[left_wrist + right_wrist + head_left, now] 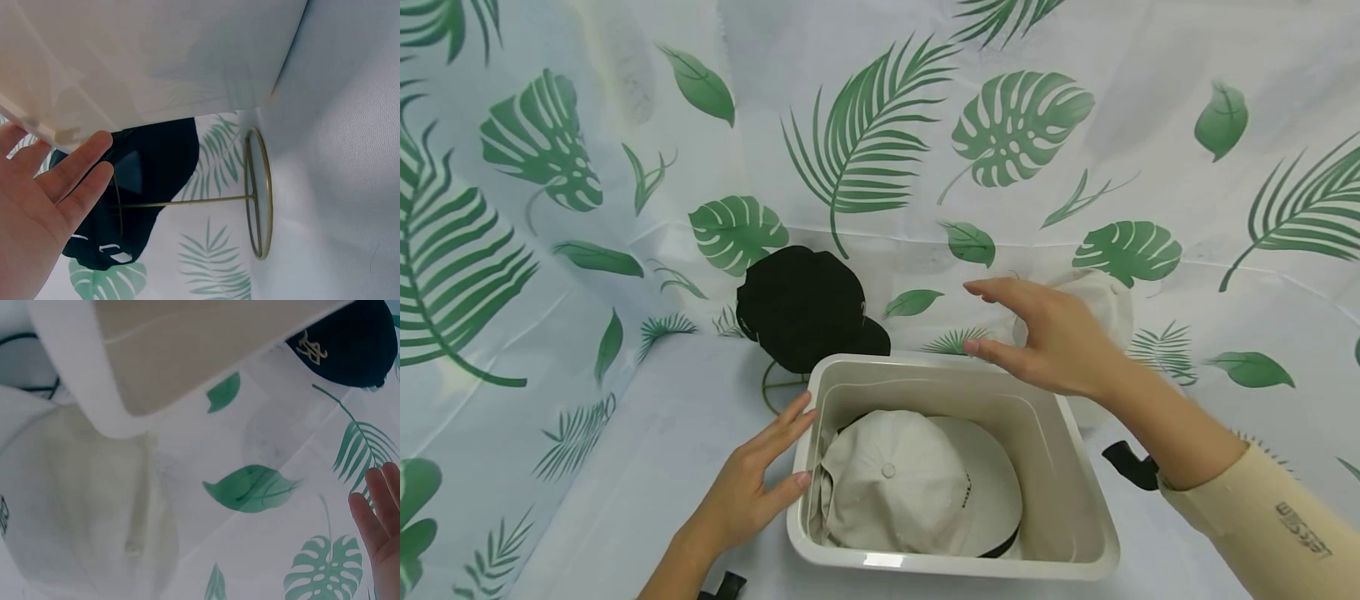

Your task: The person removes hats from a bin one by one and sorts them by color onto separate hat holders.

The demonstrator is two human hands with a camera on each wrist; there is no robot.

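Note:
A cream plastic bin (1086, 492) stands in the middle of the head view. Inside it lies a white baseball cap (895, 479), crown up, brim toward the right; a dark edge shows beneath the brim. My left hand (748, 487) rests its extended fingers against the bin's left side. Raised over the bin's back right corner, my right hand (1052, 337) has thumb and fingers apart, with nothing between them. Partly hidden behind it is another white cap (1101, 300), also seen in the right wrist view. A black cap (805, 308) sits behind the bin's left back corner.
The black cap hangs on a gold wire stand (259, 194) with a round base. A black strap-like object (1131, 465) lies right of the bin, and another dark piece (730, 585) is near my left wrist. Leaf-printed cloth (880, 125) covers the walls.

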